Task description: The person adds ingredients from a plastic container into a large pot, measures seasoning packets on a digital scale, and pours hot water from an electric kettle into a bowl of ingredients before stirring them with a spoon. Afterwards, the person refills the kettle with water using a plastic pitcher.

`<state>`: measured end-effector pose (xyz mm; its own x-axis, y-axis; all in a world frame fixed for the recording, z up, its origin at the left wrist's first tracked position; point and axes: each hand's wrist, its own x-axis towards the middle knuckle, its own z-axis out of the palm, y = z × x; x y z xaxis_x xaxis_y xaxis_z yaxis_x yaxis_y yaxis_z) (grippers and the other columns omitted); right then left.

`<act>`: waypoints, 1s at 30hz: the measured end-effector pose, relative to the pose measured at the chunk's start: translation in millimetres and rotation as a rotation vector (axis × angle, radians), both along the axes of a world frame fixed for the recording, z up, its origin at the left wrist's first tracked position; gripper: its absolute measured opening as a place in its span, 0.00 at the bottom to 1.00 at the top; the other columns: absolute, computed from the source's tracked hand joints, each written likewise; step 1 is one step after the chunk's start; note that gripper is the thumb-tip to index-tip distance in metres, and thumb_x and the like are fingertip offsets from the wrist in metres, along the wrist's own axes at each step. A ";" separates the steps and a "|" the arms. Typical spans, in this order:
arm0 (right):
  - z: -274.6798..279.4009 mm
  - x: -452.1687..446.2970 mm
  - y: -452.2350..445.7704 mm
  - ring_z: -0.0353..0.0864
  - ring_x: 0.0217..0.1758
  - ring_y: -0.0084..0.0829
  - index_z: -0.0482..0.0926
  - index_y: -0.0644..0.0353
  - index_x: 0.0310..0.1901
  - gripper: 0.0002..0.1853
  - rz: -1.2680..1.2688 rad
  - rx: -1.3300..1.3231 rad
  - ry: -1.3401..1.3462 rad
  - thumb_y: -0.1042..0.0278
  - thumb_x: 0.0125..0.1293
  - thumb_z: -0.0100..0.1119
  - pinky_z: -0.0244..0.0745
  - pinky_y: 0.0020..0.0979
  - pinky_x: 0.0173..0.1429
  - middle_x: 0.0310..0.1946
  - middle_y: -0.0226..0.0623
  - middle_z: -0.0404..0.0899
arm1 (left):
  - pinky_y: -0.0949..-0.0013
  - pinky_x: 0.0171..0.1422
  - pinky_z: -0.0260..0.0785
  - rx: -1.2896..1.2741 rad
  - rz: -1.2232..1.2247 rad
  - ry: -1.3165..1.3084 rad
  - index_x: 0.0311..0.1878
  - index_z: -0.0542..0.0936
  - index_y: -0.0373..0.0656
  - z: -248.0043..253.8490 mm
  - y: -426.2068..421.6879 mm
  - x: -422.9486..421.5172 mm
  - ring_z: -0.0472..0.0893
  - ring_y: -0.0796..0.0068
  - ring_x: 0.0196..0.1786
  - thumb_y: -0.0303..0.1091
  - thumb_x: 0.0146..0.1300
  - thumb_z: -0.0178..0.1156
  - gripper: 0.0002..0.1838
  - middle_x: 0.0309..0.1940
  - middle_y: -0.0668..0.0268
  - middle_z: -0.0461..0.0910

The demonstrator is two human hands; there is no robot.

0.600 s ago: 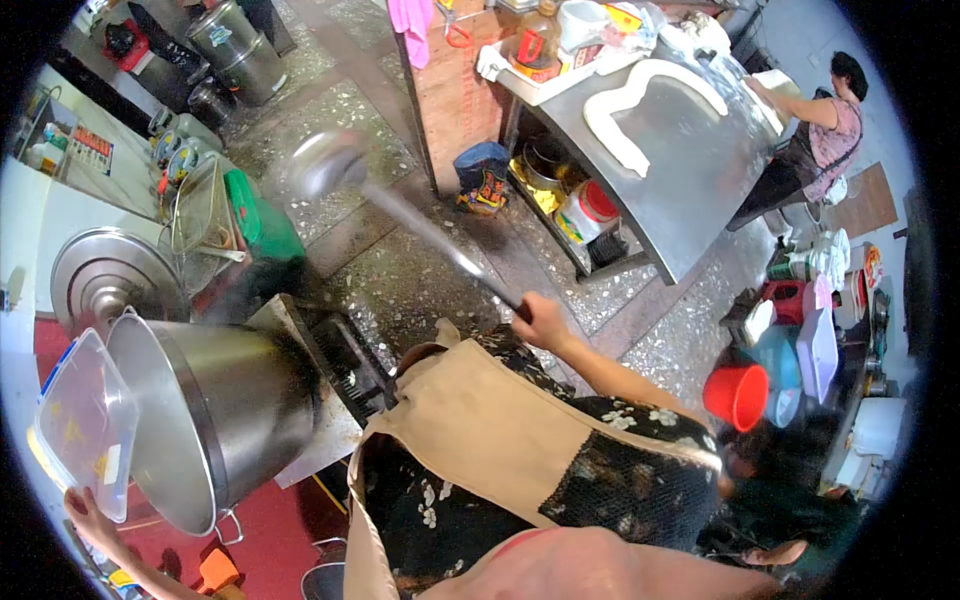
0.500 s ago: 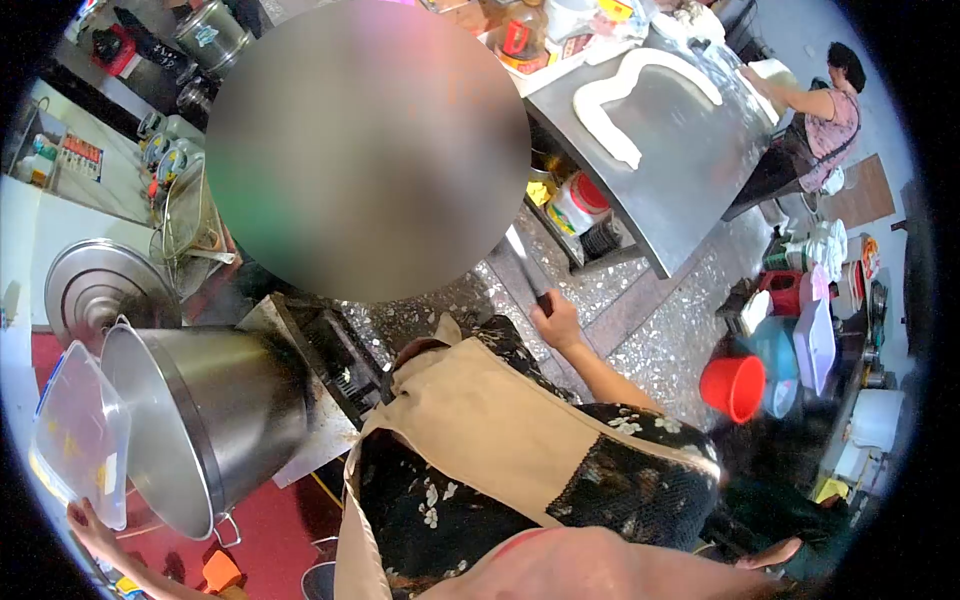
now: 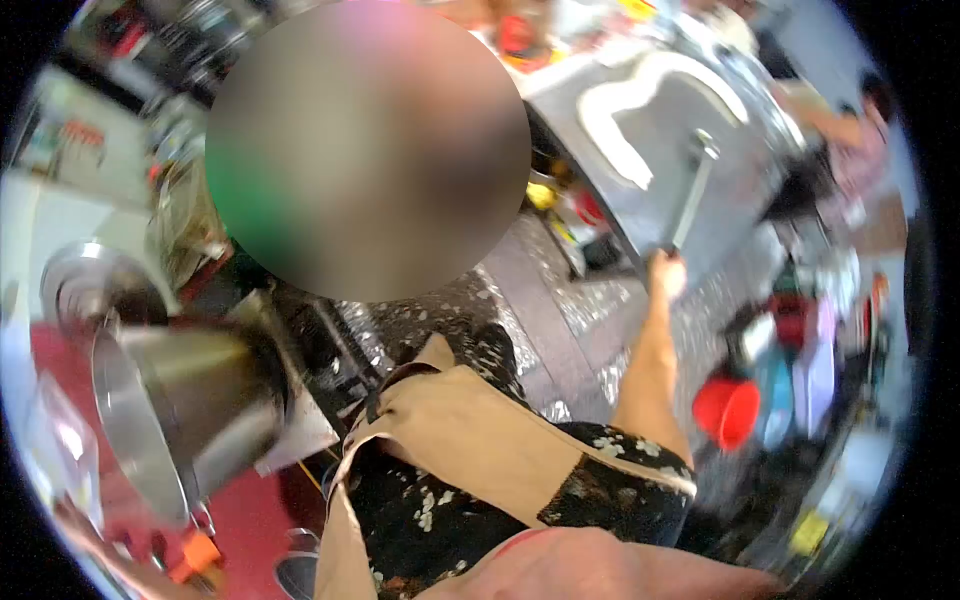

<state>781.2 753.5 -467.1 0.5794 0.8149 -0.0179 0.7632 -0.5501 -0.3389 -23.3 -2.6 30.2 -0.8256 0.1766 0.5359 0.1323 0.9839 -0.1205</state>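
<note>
My right hand (image 3: 668, 275) is closed around the dark grip of a long-handled metal utensil (image 3: 692, 200), its small rounded head blurred over the steel table (image 3: 650, 215). On the table a long white strip of dough (image 3: 612, 130) lies in a bend beside the utensil. At the lower left edge my left hand (image 3: 75, 522), smeared by motion, grips the lower rim of a clear plastic tub (image 3: 62, 440). Just right of the tub a large steel pot (image 3: 215, 405) opens toward the left.
A person (image 3: 862, 150) works at the table's far end. A red bucket (image 3: 727, 412), a blue basin (image 3: 776, 400) and a lilac tub (image 3: 816, 370) stand on the right. A round pot lid (image 3: 105, 285) leans behind the pot. A blurred oval hides the upper middle.
My right hand has swung right and up with the metal utensil, from above the floor to the table. The plastic tub in my left hand has shifted left and down, away from the pot.
</note>
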 end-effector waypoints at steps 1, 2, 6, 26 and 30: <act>28.0 -17.7 -1.7 0.78 0.48 0.45 0.78 0.55 0.48 0.23 0.037 0.005 0.021 0.51 0.54 0.49 0.72 0.40 0.52 0.44 0.46 0.79 | 0.63 0.58 0.66 0.029 -0.042 -0.006 0.58 0.67 0.34 -2.7 -22.0 -7.7 0.74 0.60 0.54 0.50 0.65 0.49 0.29 0.52 0.48 0.73; 13.6 -5.0 10.8 0.79 0.48 0.42 0.79 0.55 0.46 0.21 0.041 -0.107 -0.039 0.52 0.56 0.49 0.73 0.38 0.51 0.43 0.43 0.80 | 0.63 0.58 0.66 0.063 -0.076 0.003 0.58 0.67 0.33 -5.2 -35.5 -7.2 0.74 0.60 0.53 0.50 0.65 0.48 0.29 0.52 0.48 0.73; 19.9 -2.5 47.3 0.80 0.41 0.36 0.80 0.56 0.35 0.20 0.024 -0.174 -0.301 0.46 0.57 0.55 0.75 0.44 0.34 0.39 0.36 0.80 | 0.62 0.53 0.66 0.049 -0.052 0.140 0.54 0.72 0.37 -16.5 67.0 77.8 0.77 0.62 0.47 0.50 0.60 0.53 0.27 0.45 0.53 0.77; 346.0 -737.5 -417.4 0.73 0.53 0.28 0.70 0.69 0.54 0.24 2.281 -0.368 1.185 0.62 0.60 0.58 0.66 0.29 0.59 0.47 0.41 0.76 | 0.73 0.49 0.68 0.519 -0.424 -0.011 0.46 0.72 0.37 5.8 24.3 176.7 0.75 0.78 0.41 0.35 0.59 0.60 0.15 0.35 0.67 0.76; 338.1 -812.1 -444.7 0.73 0.48 0.21 0.74 0.57 0.51 0.20 2.275 -0.663 1.264 0.58 0.60 0.59 0.66 0.26 0.52 0.47 0.31 0.77 | 0.76 0.48 0.66 0.834 -0.561 -0.043 0.46 0.71 0.39 -18.0 -6.4 192.9 0.73 0.82 0.41 0.34 0.61 0.58 0.13 0.36 0.70 0.75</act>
